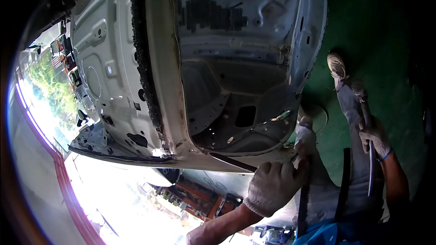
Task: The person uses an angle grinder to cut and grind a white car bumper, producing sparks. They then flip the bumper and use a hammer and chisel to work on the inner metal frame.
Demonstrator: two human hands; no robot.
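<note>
My left hand (274,189), in a pale knit work glove, is closed around a narrow, flat metal bar (232,161). The bar's far end meets the lower rim of a large opening in a pale car body shell (165,77); whether it is a chisel or a pry bar I cannot tell. To the right, away from the shell, my gloved right hand (377,139) grips a hammer (366,109) by its handle. The hammer's head points away from me, above my leg, and its handle runs back past the hand. The fingertips of the left hand are partly hidden.
Inside the opening (245,79) lie bare, scuffed metal panels with holes. A green floor (363,41) stretches to the right, with my shoe (336,66) on it. Workbench clutter (195,197) stands beyond the shell's lower edge. Strong daylight comes in at left.
</note>
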